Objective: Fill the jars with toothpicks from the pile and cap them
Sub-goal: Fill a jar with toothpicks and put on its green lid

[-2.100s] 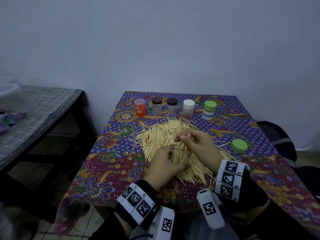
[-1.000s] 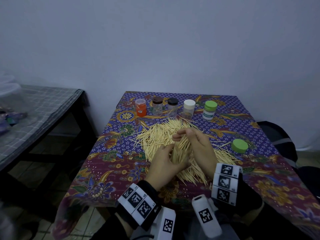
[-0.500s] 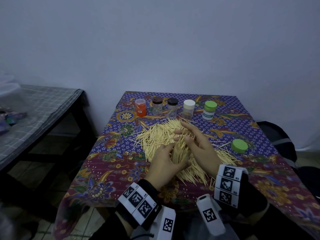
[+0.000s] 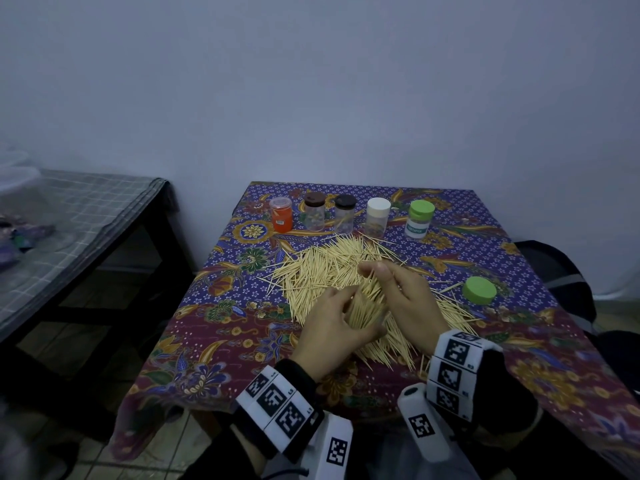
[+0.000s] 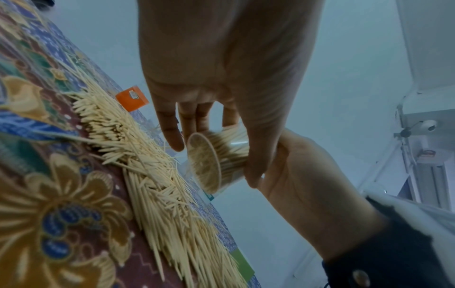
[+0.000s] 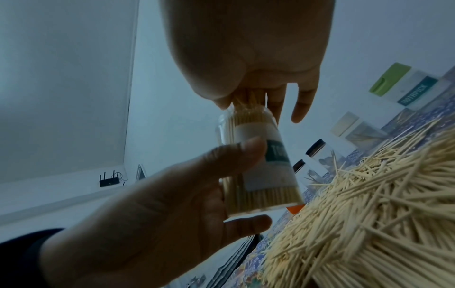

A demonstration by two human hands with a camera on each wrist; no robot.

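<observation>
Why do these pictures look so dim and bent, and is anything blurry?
Head view: dim, bluish light, wide-angle curving at the edges, yet the row of jars reads sharp. Left wrist view: the tablecloth up close is smeared and soft. Right wrist view: the toothpick pile blurs near the lens; the held jar is slightly soft.

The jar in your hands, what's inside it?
The jar is packed with toothpicks. Its label and the left hand cover part; the right hand hides its mouth.

Clear glossy plastic jar (image 6: 258, 161), pale matt wooden toothpicks (image 4: 322, 271), patterned cloth (image 4: 221, 344)
</observation>
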